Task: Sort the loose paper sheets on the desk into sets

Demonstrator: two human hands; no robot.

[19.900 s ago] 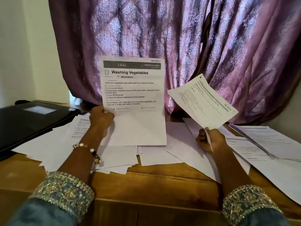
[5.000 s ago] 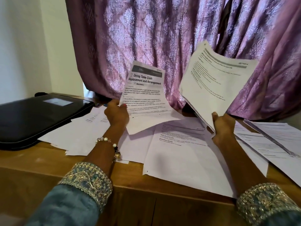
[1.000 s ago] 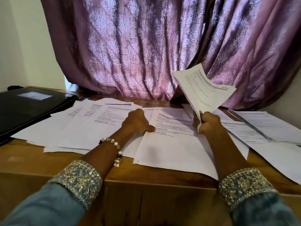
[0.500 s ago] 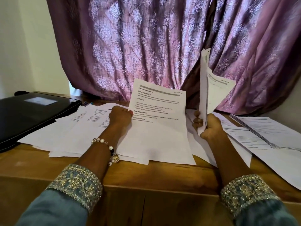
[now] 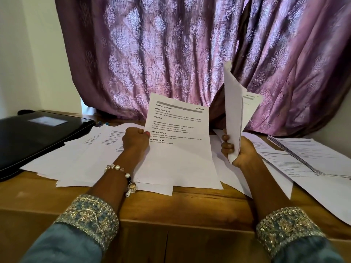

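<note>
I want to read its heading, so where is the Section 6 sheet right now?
In the head view, the Section 6 sheet is centre frame, gripped at its left edge by the left hand, just left of the right hand.

Purple curtain point(image 5: 171, 54) — wooden desk point(image 5: 190, 209).

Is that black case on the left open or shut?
Shut. The black case lies flat on the desk, its lid down, with loose sheets overlapping its edge.
</note>
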